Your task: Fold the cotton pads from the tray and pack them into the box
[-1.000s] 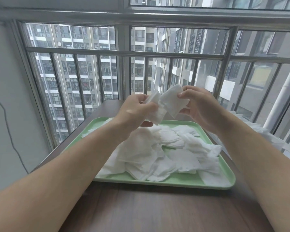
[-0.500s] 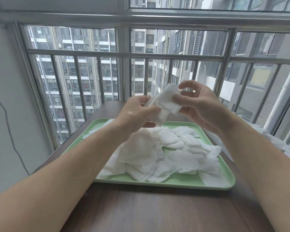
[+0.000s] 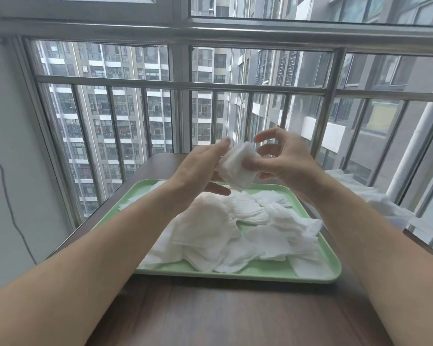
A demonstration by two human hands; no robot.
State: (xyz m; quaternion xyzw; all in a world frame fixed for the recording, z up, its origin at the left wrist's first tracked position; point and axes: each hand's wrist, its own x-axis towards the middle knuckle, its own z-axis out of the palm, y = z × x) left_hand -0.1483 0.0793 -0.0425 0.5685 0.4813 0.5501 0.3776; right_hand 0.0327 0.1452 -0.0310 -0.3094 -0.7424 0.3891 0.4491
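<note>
Your right grip [image 3: 283, 161] pinches a folded cotton pad [image 3: 236, 169] at its edge, index finger lifted, while your left grip [image 3: 200, 171] lies flat-fingered against its other side. Both hover over the far end of the green tray [image 3: 260, 272], heaped with loose cotton pads [image 3: 218, 233], on the worktop [image 3: 223, 315].

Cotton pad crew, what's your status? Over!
Both busy: right hand pinches folded pad, left hand flat against it. Pad held above tray; pile waiting there. Nothing in the way.
</note>
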